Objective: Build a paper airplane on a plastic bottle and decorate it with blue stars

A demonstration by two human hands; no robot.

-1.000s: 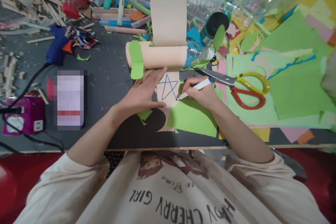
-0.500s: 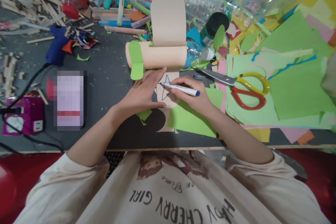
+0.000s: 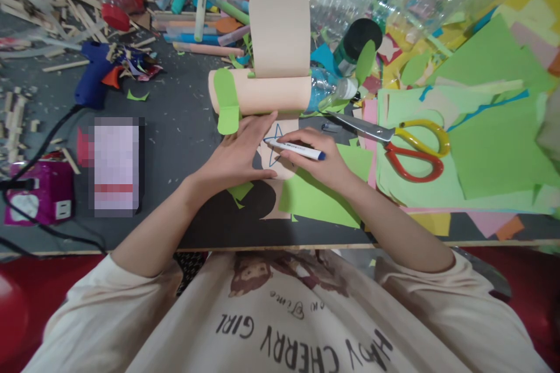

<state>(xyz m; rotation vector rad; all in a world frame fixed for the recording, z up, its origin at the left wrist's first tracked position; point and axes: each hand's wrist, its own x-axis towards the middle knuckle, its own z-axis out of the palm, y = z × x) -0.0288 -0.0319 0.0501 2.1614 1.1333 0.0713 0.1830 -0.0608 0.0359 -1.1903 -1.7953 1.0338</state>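
Note:
In the head view my right hand (image 3: 318,154) pinches a white marker (image 3: 301,150) with a blue end, its tip on a peach paper flap (image 3: 286,169). A blue star outline is drawn on that flap. My left hand (image 3: 242,151) lies spread beside the star, thumb and fingers apart, pressing the flap's left side. Just beyond, a plastic bottle (image 3: 330,91) lies on its side, wrapped in peach paper (image 3: 271,93) with a green paper strip (image 3: 227,99) at its left end. A large rounded peach piece (image 3: 280,23) rises from the far side of the wrap.
Scissors (image 3: 420,163) with red and yellow handles lie on green paper sheets (image 3: 494,151) at right. A blue glue gun (image 3: 94,73), purple box (image 3: 41,192) and blurred-out box (image 3: 116,166) are at left. Markers (image 3: 205,49), sticks and plastic bottles crowd the back.
The marker in my right hand has shifted slightly left, its tip moving towards the star's left point. My left hand stays in place on the paper.

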